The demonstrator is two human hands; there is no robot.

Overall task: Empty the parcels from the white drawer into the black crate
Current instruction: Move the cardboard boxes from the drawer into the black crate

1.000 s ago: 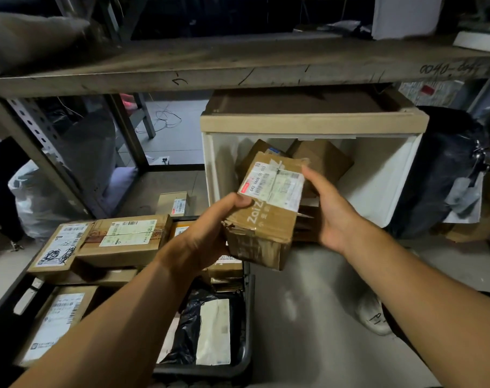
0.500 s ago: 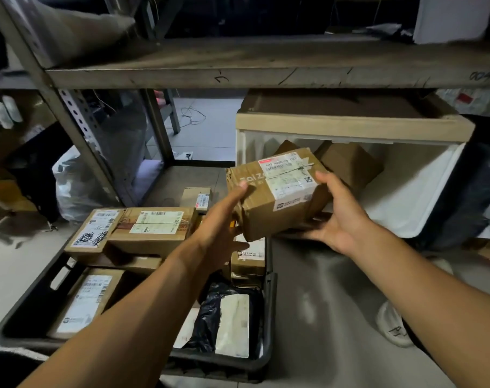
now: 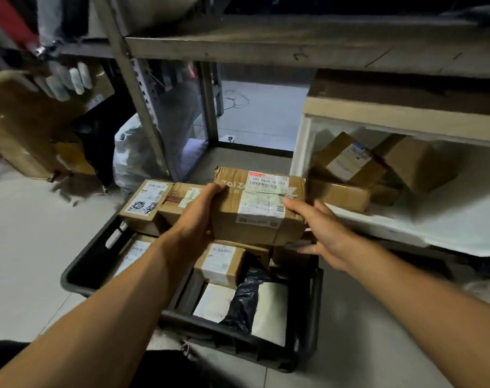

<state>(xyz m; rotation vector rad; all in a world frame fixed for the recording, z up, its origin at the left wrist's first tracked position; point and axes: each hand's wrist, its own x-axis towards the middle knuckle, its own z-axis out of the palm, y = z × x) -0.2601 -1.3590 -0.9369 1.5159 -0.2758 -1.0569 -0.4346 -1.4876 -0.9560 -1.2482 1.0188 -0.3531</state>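
Note:
A brown cardboard parcel with a white shipping label is low over the far end of the black crate; whether it touches the parcels beneath is hidden. My left hand grips its left end, fingers curled over the top edge. My right hand holds its right end, thumb on top and fingers beneath. The crate holds several boxes and a black bag. To the right, the white drawer is pulled out with brown parcels inside.
A metal shelf post and the shelf board stand right behind and above the crate. A pale plastic bag and a large cardboard box lie to the left. Tiled floor surrounds the crate.
Both hands carried the parcel left and down, from in front of the drawer to just over the crate. It now lies flat, label up.

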